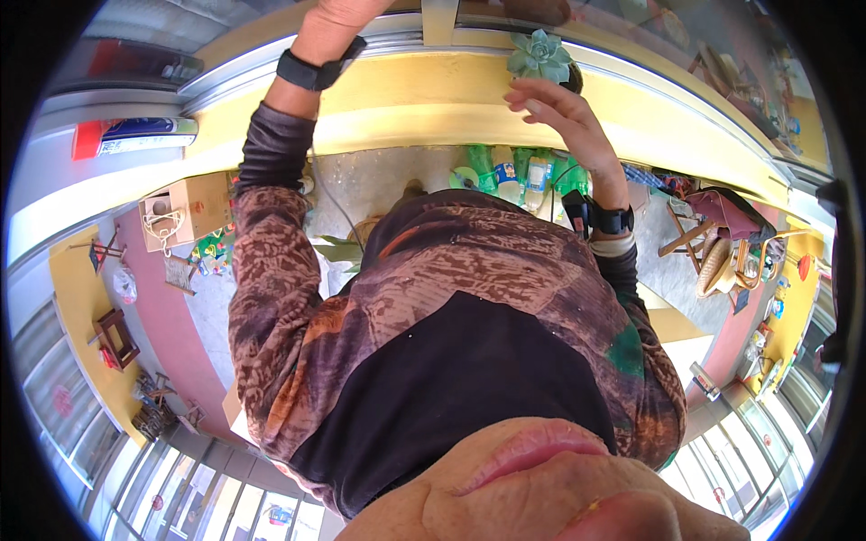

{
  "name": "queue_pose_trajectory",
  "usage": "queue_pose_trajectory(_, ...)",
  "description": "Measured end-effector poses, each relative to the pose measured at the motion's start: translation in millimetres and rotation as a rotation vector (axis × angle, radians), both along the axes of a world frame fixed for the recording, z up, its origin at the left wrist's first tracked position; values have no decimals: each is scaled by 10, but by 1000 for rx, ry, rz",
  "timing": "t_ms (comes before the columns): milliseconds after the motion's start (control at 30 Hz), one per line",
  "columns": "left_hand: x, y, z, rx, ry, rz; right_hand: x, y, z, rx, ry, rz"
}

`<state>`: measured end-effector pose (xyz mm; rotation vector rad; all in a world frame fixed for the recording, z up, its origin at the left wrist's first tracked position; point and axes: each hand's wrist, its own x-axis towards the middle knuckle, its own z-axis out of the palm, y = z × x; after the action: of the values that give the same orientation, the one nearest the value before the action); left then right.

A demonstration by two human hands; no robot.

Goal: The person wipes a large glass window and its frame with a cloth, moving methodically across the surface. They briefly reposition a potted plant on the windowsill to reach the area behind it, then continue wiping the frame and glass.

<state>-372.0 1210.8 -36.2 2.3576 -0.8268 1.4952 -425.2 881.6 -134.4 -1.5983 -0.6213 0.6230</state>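
Observation:
My left hand (348, 10) reaches up to the top edge of the picture by the window frame; its fingers are cut off, so anything in it is hidden. A dark band circles that wrist. Just below a potted succulent (540, 57), on the yellow window ledge (419, 81), is my right hand (572, 125). Its fingers are stretched out loosely and hold nothing visible; whether they touch the pot is unclear. The right wrist bears a dark band with a small black device.
A red-capped can (135, 137) lies on the sill at left. Beneath the ledge stand several green and clear plastic bottles (506, 177). A cardboard box (203, 209) is at left; at right, a chair (683, 237) with cloth on it and a straw hat (714, 267).

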Motion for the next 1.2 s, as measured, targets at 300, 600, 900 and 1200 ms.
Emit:
queue_pose_trajectory(300,-130,127,-1844,84,408,31,-166,-606,-217,-167,185,-389)
queue_pose_trajectory(600,-279,-76,-1673,-30,445,74,-183,-607,-18,-148,132,-333)
queue_pose_trajectory(900,-222,-106,-2020,24,370,44,-197,-664,-60,-187,174,-344)
queue_pose_trajectory(1200,-103,-51,-1348,-102,306,121,-197,-685,-15,-191,139,-319)
